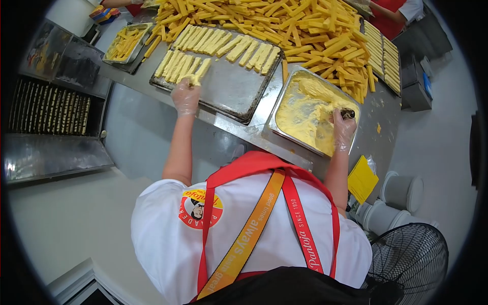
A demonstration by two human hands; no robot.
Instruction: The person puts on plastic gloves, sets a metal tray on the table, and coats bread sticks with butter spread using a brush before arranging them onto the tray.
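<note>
My left hand (186, 98), in a clear plastic glove, is closed at the near left part of a metal baking tray (223, 94). At its fingertips is the end of a cream-coated stick (202, 70), beside a row of similar sticks; the grip itself is partly hidden. My right hand (344, 127), also gloved, is wrapped round a tool with a dark handle (348, 113) over a rectangular metal pan (277, 123). The tool's working end cannot be made out. Pale yellow cream (305, 109) is smeared across the pan.
A large heap of plain yellow sticks (310, 30) covers the table's back. A smaller pan (147, 31) of sticks stands left, a filled tray (384, 56) right. Co-workers' arms (406, 12) reach in at the far edge. A rack (48, 107), buckets (401, 190) and fan (409, 264) stand around.
</note>
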